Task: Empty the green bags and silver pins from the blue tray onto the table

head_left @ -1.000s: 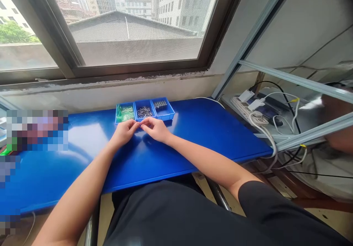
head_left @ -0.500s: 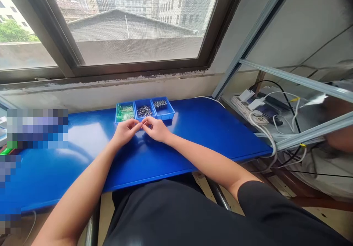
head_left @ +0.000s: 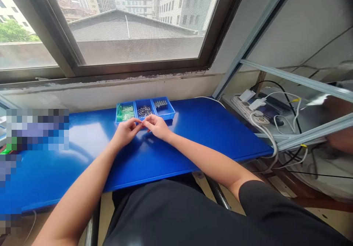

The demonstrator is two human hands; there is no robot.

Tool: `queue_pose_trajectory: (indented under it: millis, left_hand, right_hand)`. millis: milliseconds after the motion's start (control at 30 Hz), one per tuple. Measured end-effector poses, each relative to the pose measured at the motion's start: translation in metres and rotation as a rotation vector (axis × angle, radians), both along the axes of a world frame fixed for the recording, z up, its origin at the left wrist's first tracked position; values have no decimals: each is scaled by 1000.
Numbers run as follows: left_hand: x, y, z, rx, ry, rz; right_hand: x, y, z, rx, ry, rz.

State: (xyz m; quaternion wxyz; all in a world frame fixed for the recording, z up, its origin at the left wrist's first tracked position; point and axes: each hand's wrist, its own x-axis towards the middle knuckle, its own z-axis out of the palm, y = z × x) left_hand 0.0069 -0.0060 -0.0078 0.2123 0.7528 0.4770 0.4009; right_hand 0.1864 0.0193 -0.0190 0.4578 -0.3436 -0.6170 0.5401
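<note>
Arms (head_left: pixel 198 156) outstretched, left hand (head_left: pixel 124 132) meeting right hand (head_left: pixel 157 127), fingers (head_left: pixel 134 120) pinched narrow, contents too small to tell.

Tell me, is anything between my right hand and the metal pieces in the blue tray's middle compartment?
Only the low front wall of the blue tray appears to stand between your right hand and the metal pieces; nothing else visible does.

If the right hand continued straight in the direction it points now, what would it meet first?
Most likely the left hand; it lies just ahead of the right hand, so close that I cannot tell from this view whether they already touch.
</note>
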Motion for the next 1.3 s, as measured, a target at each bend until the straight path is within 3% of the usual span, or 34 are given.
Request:
queue_pose_trajectory:
  millis: [167,333,533,700,867,1067,1167,1300]
  left_hand:
    - [-3,2,1,7,91,15]
    - [-4,4,0,-20,130,11]
    - [-5,2,2,-23,143,-1]
    - [-4,1,4,-31,144,17]
    - [-3,0,5,-35,143,13]
    - [1,0,-1,-81,183,-10]
    - [4,0,-6,-63,176,-11]
    - [7,1,-11,-4,157,-4]
  right_hand:
    - [0,3,-1,-8,7,-27]
    - [-3,6,-3,-120,130,2]
    - [1,11,-1,-238,200,-60]
    - [3,10,5,-174,350,-18]
    - [0,8,-4,-162,126,-5]
    - [4,1,-2,213,-269,-22]
    - [9,-1,4,314,-350,-39]
    - [13,0,7,380,-402,70]
